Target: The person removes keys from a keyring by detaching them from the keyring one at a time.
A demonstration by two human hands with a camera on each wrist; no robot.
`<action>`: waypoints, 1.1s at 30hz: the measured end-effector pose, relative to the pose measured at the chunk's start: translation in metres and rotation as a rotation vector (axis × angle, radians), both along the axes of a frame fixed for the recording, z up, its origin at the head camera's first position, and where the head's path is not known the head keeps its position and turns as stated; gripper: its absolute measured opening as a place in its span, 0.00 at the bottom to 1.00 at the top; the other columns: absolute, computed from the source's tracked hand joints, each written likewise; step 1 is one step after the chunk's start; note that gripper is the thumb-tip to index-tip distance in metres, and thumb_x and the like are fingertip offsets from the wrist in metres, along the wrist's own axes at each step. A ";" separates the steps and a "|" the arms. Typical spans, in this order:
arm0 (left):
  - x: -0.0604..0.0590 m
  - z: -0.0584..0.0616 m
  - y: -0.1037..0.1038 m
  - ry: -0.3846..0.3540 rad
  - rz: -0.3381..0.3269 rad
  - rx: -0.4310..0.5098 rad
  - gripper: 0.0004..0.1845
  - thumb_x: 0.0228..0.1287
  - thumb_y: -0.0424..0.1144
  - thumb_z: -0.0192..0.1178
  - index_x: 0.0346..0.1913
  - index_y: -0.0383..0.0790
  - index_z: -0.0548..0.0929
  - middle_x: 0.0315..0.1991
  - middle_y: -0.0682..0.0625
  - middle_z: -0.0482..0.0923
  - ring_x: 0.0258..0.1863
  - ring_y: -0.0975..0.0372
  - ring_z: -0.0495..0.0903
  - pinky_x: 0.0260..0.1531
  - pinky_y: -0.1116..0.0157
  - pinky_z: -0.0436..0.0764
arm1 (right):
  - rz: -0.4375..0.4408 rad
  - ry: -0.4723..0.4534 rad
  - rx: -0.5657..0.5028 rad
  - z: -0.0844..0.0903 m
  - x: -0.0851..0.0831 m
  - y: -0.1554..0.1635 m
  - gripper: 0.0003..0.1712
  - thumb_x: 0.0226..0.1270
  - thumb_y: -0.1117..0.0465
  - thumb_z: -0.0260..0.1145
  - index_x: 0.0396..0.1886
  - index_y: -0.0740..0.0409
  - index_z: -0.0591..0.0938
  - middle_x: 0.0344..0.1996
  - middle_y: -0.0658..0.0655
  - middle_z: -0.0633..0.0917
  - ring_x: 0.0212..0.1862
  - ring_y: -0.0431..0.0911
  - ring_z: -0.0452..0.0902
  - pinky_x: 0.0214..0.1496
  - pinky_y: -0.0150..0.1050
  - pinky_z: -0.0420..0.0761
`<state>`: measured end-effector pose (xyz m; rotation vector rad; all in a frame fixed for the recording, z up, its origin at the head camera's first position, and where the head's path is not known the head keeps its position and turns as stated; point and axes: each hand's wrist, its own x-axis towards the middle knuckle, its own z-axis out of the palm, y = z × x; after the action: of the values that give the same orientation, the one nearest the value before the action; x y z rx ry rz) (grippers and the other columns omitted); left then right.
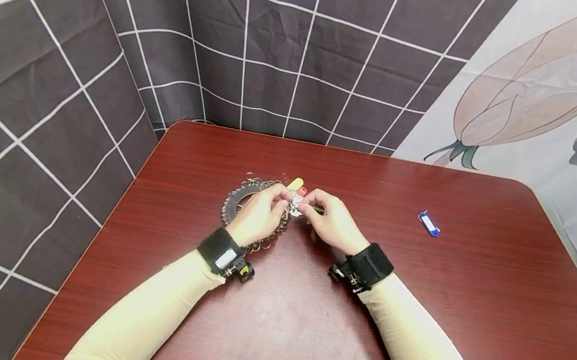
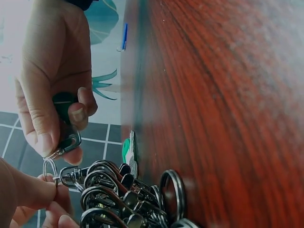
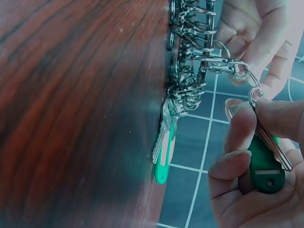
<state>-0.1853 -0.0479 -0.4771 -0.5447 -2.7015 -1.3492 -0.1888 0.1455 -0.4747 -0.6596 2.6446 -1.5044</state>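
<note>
A large ring (image 1: 233, 204) strung with several metal swivel clasps (image 3: 187, 85) lies on the table under my left hand (image 1: 257, 218). That hand pinches a small split ring (image 2: 50, 167) linked to one clasp. Close by on its right, my right hand (image 1: 336, 223) holds a key (image 3: 274, 145) together with a dark green key tag (image 3: 266, 166), thumb and forefinger at the key's ring end. The key's small ring (image 3: 255, 95) meets the split ring between both sets of fingertips. A second green tag (image 3: 165, 156) hangs with keys beside the clasps.
Just beyond my hands lie a yellow tag (image 1: 295, 184) and a red tag (image 1: 302, 191). A blue key tag (image 1: 429, 224) sits apart on the right of the reddish-brown table (image 1: 473, 296). Dark gridded cloth (image 1: 277, 42) hangs behind the far edge.
</note>
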 end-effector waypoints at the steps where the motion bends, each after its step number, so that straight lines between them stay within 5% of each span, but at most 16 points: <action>1: 0.000 0.000 0.000 -0.005 0.001 0.003 0.06 0.69 0.33 0.55 0.44 0.44 0.79 0.35 0.52 0.81 0.29 0.62 0.76 0.33 0.63 0.75 | -0.002 0.004 -0.001 0.000 0.000 0.000 0.04 0.69 0.64 0.62 0.37 0.61 0.80 0.20 0.62 0.78 0.13 0.56 0.75 0.15 0.42 0.75; 9: -0.001 -0.001 0.000 -0.030 -0.017 0.041 0.11 0.66 0.32 0.57 0.49 0.43 0.80 0.34 0.52 0.79 0.31 0.63 0.77 0.34 0.65 0.77 | -0.042 0.051 0.023 -0.001 -0.002 0.000 0.04 0.68 0.63 0.63 0.37 0.60 0.81 0.24 0.64 0.81 0.15 0.44 0.74 0.19 0.39 0.75; 18: -0.002 -0.004 0.000 -0.054 -0.033 0.037 0.11 0.66 0.33 0.58 0.49 0.36 0.82 0.37 0.49 0.82 0.35 0.62 0.79 0.40 0.65 0.78 | -0.065 0.045 0.032 0.000 -0.001 0.000 0.05 0.69 0.62 0.62 0.37 0.60 0.80 0.21 0.59 0.79 0.13 0.44 0.73 0.18 0.39 0.74; 24: -0.002 -0.003 -0.001 -0.068 -0.042 0.025 0.11 0.64 0.35 0.60 0.47 0.38 0.83 0.34 0.51 0.81 0.31 0.63 0.78 0.34 0.66 0.77 | -0.081 0.059 0.045 0.001 -0.001 0.000 0.04 0.70 0.61 0.62 0.36 0.56 0.80 0.21 0.54 0.78 0.12 0.43 0.72 0.20 0.38 0.74; 33: -0.003 -0.005 -0.001 -0.080 -0.045 0.021 0.05 0.63 0.35 0.62 0.41 0.41 0.81 0.32 0.53 0.79 0.32 0.63 0.77 0.35 0.66 0.77 | -0.086 0.066 0.035 0.002 0.000 0.000 0.02 0.71 0.62 0.61 0.37 0.55 0.79 0.27 0.61 0.81 0.11 0.45 0.72 0.20 0.38 0.74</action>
<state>-0.1881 -0.0484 -0.4822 -0.5641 -2.7504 -1.4393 -0.1891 0.1454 -0.4723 -0.6108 2.7760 -1.4784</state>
